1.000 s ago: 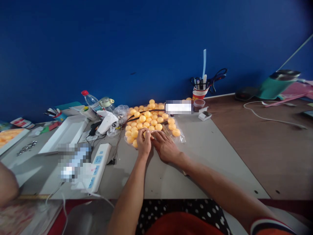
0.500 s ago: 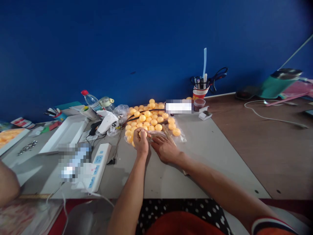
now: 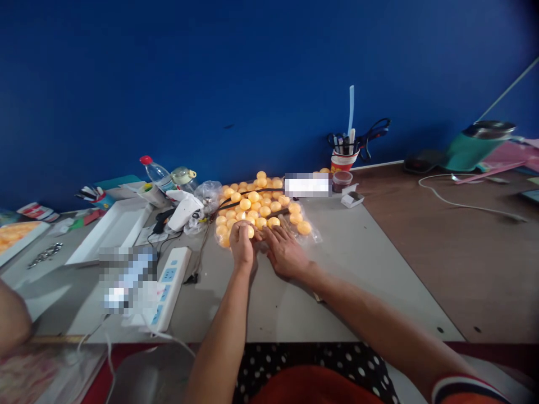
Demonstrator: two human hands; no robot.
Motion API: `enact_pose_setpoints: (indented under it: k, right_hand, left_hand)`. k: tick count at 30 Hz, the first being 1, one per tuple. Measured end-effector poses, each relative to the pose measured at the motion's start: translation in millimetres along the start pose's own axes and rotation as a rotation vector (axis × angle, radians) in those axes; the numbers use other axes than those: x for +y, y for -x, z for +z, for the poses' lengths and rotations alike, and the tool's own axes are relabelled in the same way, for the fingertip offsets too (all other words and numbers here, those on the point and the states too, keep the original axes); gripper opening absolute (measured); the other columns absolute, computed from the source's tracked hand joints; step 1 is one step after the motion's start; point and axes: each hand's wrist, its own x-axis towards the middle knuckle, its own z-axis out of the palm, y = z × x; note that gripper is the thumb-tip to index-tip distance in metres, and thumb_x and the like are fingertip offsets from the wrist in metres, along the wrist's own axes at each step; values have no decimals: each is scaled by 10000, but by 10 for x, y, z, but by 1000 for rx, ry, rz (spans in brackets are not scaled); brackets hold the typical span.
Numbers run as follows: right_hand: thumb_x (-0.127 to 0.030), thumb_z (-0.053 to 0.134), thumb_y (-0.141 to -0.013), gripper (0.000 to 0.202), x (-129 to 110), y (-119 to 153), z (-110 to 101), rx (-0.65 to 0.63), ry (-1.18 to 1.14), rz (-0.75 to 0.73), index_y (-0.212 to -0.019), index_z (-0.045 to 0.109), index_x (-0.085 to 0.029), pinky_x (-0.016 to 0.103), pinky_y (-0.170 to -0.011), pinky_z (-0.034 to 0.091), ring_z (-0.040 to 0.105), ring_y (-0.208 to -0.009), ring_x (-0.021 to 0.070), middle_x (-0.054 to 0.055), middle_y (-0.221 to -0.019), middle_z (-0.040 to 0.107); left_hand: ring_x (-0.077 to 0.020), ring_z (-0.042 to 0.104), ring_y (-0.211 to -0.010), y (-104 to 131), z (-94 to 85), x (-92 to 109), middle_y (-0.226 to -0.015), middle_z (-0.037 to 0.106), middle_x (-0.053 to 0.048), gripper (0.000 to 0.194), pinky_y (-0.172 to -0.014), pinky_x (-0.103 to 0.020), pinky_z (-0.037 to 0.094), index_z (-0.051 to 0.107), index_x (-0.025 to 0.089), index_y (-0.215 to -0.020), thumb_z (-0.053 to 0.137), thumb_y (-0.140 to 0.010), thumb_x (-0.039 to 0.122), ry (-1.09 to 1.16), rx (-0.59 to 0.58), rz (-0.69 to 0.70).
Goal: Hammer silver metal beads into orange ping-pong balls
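My left hand (image 3: 243, 247) is closed around an orange ping-pong ball (image 3: 251, 232), which shows between thumb and fingers. Close beside it, my right hand (image 3: 288, 252) reaches with stretched fingers to the front edge of the ball pile; nothing is visibly gripped in it. Many orange ping-pong balls (image 3: 245, 204) lie massed on a clear plastic bag (image 3: 312, 234). One ball (image 3: 273, 222) sits just beyond the right fingertips. A dark strip (image 3: 278, 213) lies among the balls there. The undersides of both hands are hidden.
Left of the pile are a power strip (image 3: 169, 286), a white tray (image 3: 107, 230), bottles and a white hot-glue-gun-like tool (image 3: 185, 210). Behind stand a cup of pens (image 3: 343, 161) and a small round tub (image 3: 342, 180). Another person's arm (image 3: 12, 314) rests at far left.
My right hand's fingers have shifted slightly up and forward toward the balls. My left hand has turned a little, its ball still in it. Balls show more clearly between the hands.
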Motion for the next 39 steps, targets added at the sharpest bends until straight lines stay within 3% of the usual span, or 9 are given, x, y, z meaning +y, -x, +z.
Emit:
enact_pose_setpoints:
  k: [6, 12, 15, 17, 19, 23, 30, 35, 39]
  right_hand:
    - [-204, 479, -941, 342, -49, -36, -95, -167, 95, 63, -1244, 614, -120, 413, -1012, 396, 537, -1130, 298, 156, -1188, 635]
    - [-150, 456, -943, 311, 16, -64, -75, -178, 148, 46, -1181, 657, -161, 383, -999, 377, 546, -1106, 277, 138, -1107, 651]
    - [-159, 455, -947, 284, 31, -79, -63, -205, 165, 63, -1110, 687, -156, 381, -975, 391, 556, -1088, 281, 143, -1080, 661]
    - [-156, 453, -947, 275, 29, -85, -58, -216, 174, 68, -1078, 694, -155, 379, -963, 397, 562, -1079, 281, 143, -1075, 668]
    - [-147, 454, -942, 277, 23, -89, -54, -211, 180, 57, -1087, 690, -159, 379, -968, 395, 566, -1075, 280, 135, -1079, 677]
    - [-209, 497, -943, 280, 10, -98, -53, -191, 185, 24, -1157, 665, -144, 410, -1012, 374, 571, -1072, 294, 136, -1075, 704]
    - [-370, 556, -942, 512, -7, -132, -63, -177, 200, 53, -1356, 558, -69, 449, -1079, 318, 594, -1106, 318, 165, -1038, 738]
    - [-414, 563, -940, 661, -12, -135, -57, -191, 190, 70, -1459, 441, -23, 434, -1096, 296, 588, -1147, 324, 199, -1077, 730]
    - [-423, 572, -933, 652, -21, -132, -84, -201, 170, 84, -1447, 450, -41, 420, -1041, 356, 591, -1138, 332, 194, -1087, 728]
  left_hand:
    - [-108, 518, -404, -13, 6, 31, -620, 603, 42, 201, -457, -253, 465, 524, 200, -860, 577, -830, 391, 5, 15, -92]
    - [-87, 495, -399, -10, -14, 19, -594, 597, 34, 250, -483, -237, 469, 558, 189, -830, 589, -857, 435, -99, -27, -24]
    - [-61, 429, -373, -16, -27, 81, -640, 613, 22, 315, -478, -238, 461, 572, 184, -866, 586, -868, 498, 95, -76, -162]
    - [-62, 431, -389, -34, -49, 140, -683, 626, 0, 377, -460, -235, 446, 580, 180, -899, 578, -869, 556, 256, -147, -322]
    - [-58, 448, -419, -62, -75, 181, -715, 629, -11, 402, -470, -225, 447, 589, 174, -912, 587, -867, 574, 365, -159, -390]
    - [-57, 491, -481, -114, -91, 144, -705, 610, 10, 363, -565, -234, 492, 578, 176, -879, 640, -848, 533, 402, -18, -291]
    - [-78, 503, -485, -108, -49, -31, -682, 595, 24, 352, -564, -250, 484, 551, 185, -882, 579, -854, 534, 64, 138, -60]
    - [-127, 569, -520, -81, -92, -76, -658, 610, 14, 362, -546, -262, 478, 553, 204, -883, 488, -902, 560, -194, 88, 26]
    - [-160, 613, -593, -79, -132, -112, -668, 623, -10, 363, -602, -284, 499, 568, 211, -840, 478, -921, 552, -337, 27, 116]
